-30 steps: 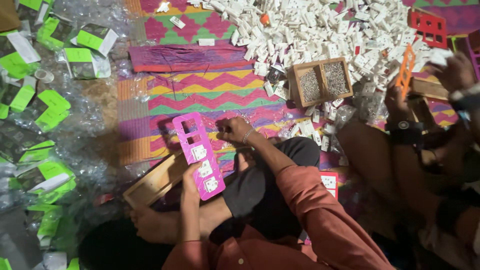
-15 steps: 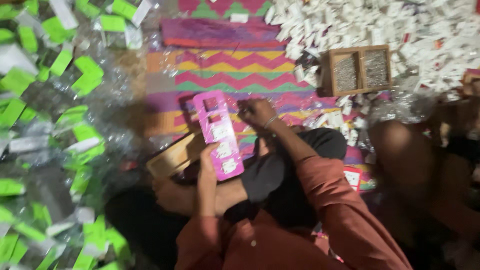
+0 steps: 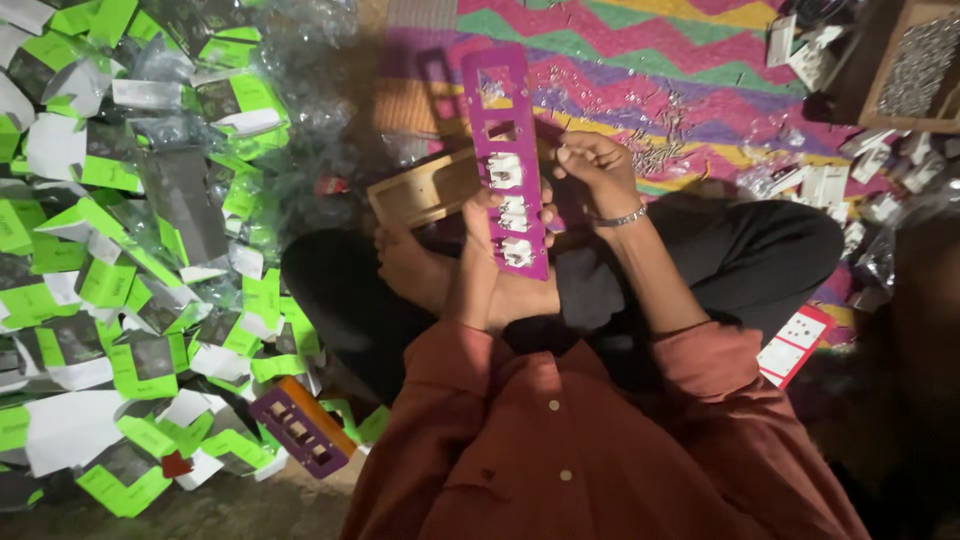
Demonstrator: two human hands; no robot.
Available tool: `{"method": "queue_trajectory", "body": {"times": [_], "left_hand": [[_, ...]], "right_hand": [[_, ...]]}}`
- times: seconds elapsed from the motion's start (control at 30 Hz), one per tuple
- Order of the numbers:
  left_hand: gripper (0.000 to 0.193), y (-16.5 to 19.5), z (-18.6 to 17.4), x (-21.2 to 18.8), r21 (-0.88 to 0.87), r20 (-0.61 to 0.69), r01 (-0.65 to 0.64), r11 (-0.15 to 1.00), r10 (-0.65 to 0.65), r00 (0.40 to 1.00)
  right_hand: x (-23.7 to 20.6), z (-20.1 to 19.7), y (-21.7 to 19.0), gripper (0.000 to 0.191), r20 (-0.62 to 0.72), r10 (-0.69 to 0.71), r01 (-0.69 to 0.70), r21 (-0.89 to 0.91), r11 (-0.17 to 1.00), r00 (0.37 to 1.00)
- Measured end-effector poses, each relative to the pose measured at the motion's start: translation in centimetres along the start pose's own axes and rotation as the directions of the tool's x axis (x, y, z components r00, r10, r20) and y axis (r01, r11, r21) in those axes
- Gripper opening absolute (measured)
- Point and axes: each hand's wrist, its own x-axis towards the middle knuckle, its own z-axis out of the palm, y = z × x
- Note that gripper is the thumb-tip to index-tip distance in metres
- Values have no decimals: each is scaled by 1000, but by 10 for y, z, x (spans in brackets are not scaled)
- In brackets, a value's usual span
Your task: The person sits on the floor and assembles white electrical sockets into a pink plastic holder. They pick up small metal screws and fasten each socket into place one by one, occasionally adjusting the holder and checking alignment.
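Observation:
My left hand [image 3: 487, 222] grips a long purple plastic strip [image 3: 497, 110] from below, holding it upright over my crossed legs. The strip has a row of rectangular slots. Three white switch modules [image 3: 511, 212] fill the lower slots and the two upper slots are open. My right hand [image 3: 592, 168], with a metal bracelet at the wrist, has its curled fingers against the strip's right edge and the thumb at the modules. Whether it also pinches a small part is hidden. A flat wooden tray [image 3: 418, 192] lies under the strip by my foot.
Green and white packaging [image 3: 120, 250] is heaped on the left. A second purple strip with an orange piece [image 3: 300, 428] lies by my left knee. Small screws [image 3: 655, 130] are scattered on the zigzag mat. A wooden box [image 3: 915, 70] and white modules [image 3: 830, 185] sit at right.
The view has swung left and closer. My right hand has come off the mat to the strip's right edge. My left hand still holds the strip.

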Motion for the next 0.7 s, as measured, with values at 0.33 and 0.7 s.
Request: {"method": "queue_trajectory", "body": {"times": [0.33, 0.7], "left_hand": [[69, -6, -14, 0, 31, -105, 93, 995, -89, 991], [70, -9, -12, 6, 124, -172, 165, 979, -142, 975]], "right_hand": [[-16, 22, -8, 8, 28, 214, -214, -7, 977, 977], [-5, 1, -25, 12, 186, 141, -86, -275, 958, 972]]}}
